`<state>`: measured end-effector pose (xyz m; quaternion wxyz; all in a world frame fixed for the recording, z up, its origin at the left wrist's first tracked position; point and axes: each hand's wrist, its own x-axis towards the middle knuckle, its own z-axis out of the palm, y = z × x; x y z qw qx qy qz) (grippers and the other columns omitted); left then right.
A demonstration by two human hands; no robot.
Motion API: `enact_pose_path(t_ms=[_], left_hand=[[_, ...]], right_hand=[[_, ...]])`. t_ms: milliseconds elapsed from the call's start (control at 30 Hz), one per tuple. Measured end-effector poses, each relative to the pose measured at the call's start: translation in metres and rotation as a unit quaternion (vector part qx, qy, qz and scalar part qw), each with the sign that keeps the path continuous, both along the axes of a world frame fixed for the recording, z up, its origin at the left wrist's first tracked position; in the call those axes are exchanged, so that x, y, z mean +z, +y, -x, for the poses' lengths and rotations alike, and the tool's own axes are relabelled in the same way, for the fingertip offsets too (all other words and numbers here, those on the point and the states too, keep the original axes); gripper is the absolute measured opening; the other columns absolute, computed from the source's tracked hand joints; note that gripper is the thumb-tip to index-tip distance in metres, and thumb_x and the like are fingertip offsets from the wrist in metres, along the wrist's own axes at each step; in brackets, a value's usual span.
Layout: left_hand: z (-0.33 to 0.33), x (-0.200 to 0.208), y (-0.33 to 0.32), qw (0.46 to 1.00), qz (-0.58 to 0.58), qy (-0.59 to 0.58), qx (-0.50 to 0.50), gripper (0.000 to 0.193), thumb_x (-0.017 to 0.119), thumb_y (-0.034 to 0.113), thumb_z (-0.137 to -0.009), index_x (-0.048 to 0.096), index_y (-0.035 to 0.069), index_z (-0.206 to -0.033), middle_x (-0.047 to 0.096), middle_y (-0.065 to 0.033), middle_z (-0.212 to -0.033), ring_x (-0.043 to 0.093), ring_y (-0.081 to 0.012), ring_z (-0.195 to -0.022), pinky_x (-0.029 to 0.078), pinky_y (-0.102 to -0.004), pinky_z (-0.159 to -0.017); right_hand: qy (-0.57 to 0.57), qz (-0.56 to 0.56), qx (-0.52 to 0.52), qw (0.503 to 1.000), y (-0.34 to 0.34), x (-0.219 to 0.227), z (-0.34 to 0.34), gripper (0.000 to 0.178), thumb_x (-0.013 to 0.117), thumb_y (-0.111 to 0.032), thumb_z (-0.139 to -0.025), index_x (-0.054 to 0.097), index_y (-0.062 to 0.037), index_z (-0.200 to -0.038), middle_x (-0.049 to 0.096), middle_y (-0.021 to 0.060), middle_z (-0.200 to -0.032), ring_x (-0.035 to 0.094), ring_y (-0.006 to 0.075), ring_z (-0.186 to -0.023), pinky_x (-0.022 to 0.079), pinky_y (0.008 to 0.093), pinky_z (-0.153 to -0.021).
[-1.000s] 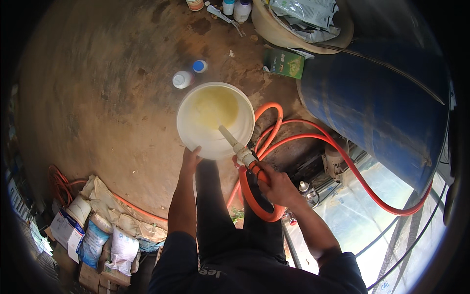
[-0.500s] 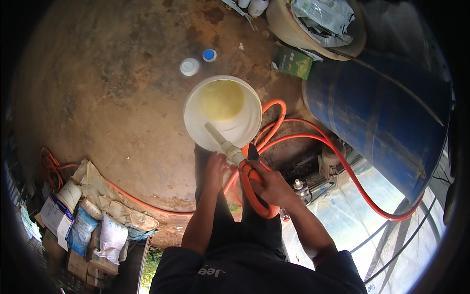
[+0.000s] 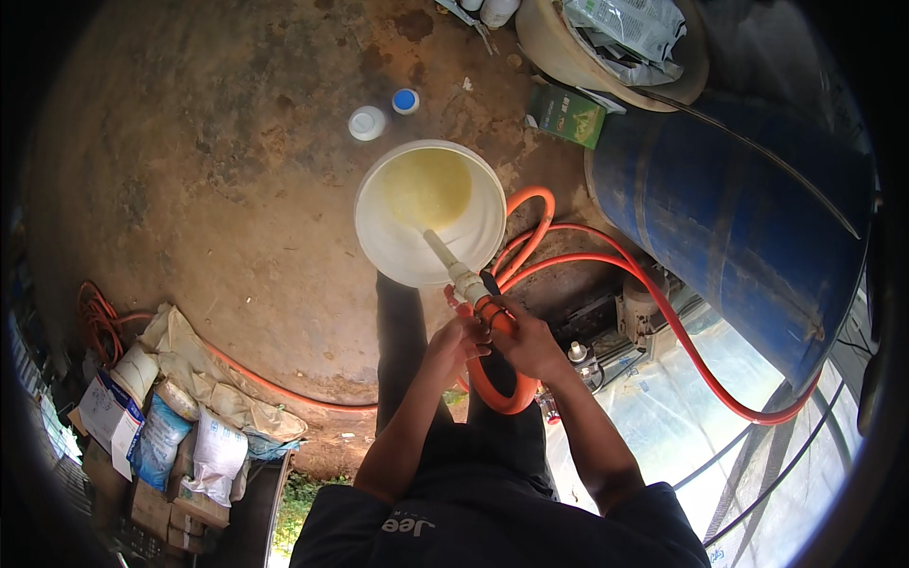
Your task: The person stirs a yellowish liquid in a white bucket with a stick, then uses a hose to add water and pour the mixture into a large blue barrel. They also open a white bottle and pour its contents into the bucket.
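A cream-coloured pipe [image 3: 441,251] on the end of a thick orange hose [image 3: 498,388] points down into a round white bucket [image 3: 369,218]. Pale yellow liquid [image 3: 428,185] lies in the bucket's bottom. My right hand [image 3: 532,346] is closed around the hose just behind the pipe's fitting [image 3: 466,284]. Against the hose's other side, my left hand [image 3: 458,343] has its fingers curled onto it, partly hidden. A small red part shows beside the fitting, above my left fingers; its kind is unclear.
Beyond the bucket stand a white bottle [image 3: 366,123] and a blue-capped one [image 3: 405,101]. To the right are a big blue drum [image 3: 729,218], a green box [image 3: 568,115], a tub of packets [image 3: 544,47] and looping hose. Sacks [image 3: 216,456] and boxes pile up at lower left.
The pipe and hose end have swung right, with the pipe's tip nearer the liquid. My left hand has slid back from the fitting to the hose, moving right and down.
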<state>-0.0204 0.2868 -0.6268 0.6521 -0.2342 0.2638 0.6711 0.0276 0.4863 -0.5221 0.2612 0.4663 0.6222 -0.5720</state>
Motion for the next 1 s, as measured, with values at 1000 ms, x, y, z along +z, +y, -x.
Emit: enact_pose_path(t_ms=[1000], left_hand=[[0.016, -0.043, 0.095, 0.564, 0.088, 0.810, -0.136, 0.031, 0.070, 0.010, -0.082, 0.063, 0.000, -0.111, 0.059, -0.0103, -0.121, 0.052, -0.0330, -0.105, 0.043, -0.0432, -0.094]], right_hand=[[-0.044, 0.140, -0.303, 0.942, 0.035, 0.002, -0.047, 0.057, 0.062, -0.012, -0.092, 0.041, -0.0108, -0.146, 0.060, 0.0040, -0.093, 0.055, 0.0108, -0.070, 0.046, 0.0259, -0.059]])
